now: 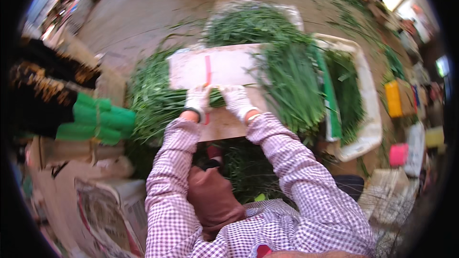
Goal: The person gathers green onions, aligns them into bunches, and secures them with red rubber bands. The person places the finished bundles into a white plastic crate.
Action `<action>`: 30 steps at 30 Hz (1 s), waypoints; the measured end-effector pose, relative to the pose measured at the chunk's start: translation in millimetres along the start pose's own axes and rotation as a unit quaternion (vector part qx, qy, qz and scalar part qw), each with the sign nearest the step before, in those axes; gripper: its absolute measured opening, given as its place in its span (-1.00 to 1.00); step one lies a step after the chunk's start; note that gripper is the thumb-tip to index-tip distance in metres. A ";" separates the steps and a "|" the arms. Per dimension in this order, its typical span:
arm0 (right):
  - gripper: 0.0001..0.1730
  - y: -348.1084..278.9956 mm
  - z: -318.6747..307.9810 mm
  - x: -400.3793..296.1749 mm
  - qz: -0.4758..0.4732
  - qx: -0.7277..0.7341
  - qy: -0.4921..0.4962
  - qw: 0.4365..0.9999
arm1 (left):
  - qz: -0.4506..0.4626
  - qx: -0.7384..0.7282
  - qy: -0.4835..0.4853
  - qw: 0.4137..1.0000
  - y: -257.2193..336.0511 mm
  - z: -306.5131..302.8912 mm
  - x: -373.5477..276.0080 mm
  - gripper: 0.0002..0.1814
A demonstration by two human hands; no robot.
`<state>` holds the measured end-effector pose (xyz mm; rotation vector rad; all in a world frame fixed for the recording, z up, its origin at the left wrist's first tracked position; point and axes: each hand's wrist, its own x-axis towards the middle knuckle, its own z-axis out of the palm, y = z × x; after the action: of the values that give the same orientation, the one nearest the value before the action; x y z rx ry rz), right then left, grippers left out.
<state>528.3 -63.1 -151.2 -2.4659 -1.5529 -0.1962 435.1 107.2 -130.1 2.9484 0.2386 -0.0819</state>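
My left hand (197, 99) and my right hand (237, 101), both in white gloves, hold a bundle of long green leafy stalks (216, 97) across a pale board (229, 66). The bundle lies crosswise, its long part stretching left past my left hand. A red strip (208, 68) runs down the board, partly under the bundle. More loose green stalks (150, 79) lie at the board's left edge. A thick pile of green stalks (296, 82) covers its right side.
On the right, a white plastic crate (371, 107) holds more greens. Behind the board is a heap of greens (251, 25) on plastic sheeting. Green wrapped rolls (104, 120) stand at left, above an opened bag (104, 211). Cardboard boxes and loose leaves lie on the floor.
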 end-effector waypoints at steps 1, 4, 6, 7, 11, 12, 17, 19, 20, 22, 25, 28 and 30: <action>-0.37 0.6 -7.9 -8.5 0.019 -0.007 -0.004 1.000 | 0.005 0.006 0.032 0.999 -5.5 8.7 -1.3 -0.04; -0.38 -0.6 -27.6 -62.3 0.048 -0.068 0.038 0.996 | -0.013 0.004 -0.012 1.000 7.3 -11.5 -3.4 -0.04; -0.40 -16.5 -69.8 -112.8 0.032 0.008 0.032 0.999 | -0.020 0.009 -0.021 1.000 2.5 -5.9 -0.2 0.01; -0.42 -23.4 -98.3 -140.3 0.027 0.064 0.003 0.998 | -0.024 0.007 -0.033 0.999 3.8 -5.1 2.8 0.04; -0.63 -29.8 -155.5 -237.3 0.129 0.172 0.012 0.977 | -0.029 0.030 -0.066 0.997 5.8 -4.8 2.8 0.27; -0.67 -25.4 -168.1 -257.3 0.168 0.205 0.005 0.964 | -0.042 0.049 -0.086 0.994 -4.0 5.2 3.2 0.39; -0.72 -6.2 -193.4 -369.1 0.311 0.269 -0.022 0.911 | -0.096 0.166 -0.159 0.968 61.4 -73.4 -11.8 0.47; -0.70 -3.8 -200.3 -399.0 0.350 0.269 -0.035 0.896 | -0.080 0.163 -0.142 0.973 66.3 -87.5 -18.5 0.43; -0.70 -8.3 -201.0 -413.0 0.381 0.277 -0.057 0.880 | -0.061 0.173 -0.152 0.971 76.3 -94.1 -25.7 0.39; -0.70 -15.1 -195.5 -435.6 0.413 0.284 -0.076 0.862 | -0.001 0.169 -0.146 0.975 96.3 -102.4 -34.5 0.18; -0.71 -28.5 -184.0 -450.0 0.389 0.258 -0.107 0.878 | 0.065 0.066 -0.205 0.974 132.7 -118.2 -52.0 -0.52; -0.76 -35.8 -181.3 -443.8 0.359 0.220 -0.164 0.892 | 0.135 -0.025 -0.167 0.976 170.5 -121.9 -77.0 -0.68; -0.77 -38.0 -183.6 -445.1 0.363 0.217 -0.188 0.886 | 0.157 -0.102 -0.169 0.968 204.2 -128.3 -103.6 -0.61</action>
<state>302.2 -482.4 -71.1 -2.5767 -0.5548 0.7055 371.7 -83.3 39.1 2.6690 -0.2535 -0.4770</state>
